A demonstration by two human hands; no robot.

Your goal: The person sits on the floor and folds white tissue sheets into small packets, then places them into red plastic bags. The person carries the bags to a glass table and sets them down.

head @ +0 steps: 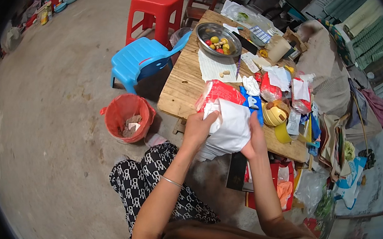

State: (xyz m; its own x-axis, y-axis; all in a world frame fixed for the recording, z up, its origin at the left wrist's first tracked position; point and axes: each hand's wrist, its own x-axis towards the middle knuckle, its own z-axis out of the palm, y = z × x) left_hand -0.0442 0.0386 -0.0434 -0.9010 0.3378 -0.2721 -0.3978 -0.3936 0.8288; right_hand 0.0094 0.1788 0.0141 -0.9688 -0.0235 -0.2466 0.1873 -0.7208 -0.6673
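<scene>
A stack of folded white tissues or cloth (pixel 231 129) is between my two hands, over the near edge of a wooden table (pixel 181 92). My left hand (pixel 197 127) grips its left side with the thumb on top. My right hand (pixel 254 137) supports the right side, fingers partly hidden beneath it. Just beyond the white stack lies a red and clear plastic tissue pack (pixel 222 93), partly covered by it. Beside that pack are a blue packet (pixel 253 104) and a crumpled white tissue (pixel 251 86).
A steel bowl (pixel 219 39) with small fruits stands on the table near a lined paper sheet (pixel 212 68). More red packs (pixel 301 95) and a yellow tape roll (pixel 283 133) lie rightward. Left are a red-lined bin (pixel 129 118), a blue plastic chair (pixel 141 60) and a red stool (pixel 158 0).
</scene>
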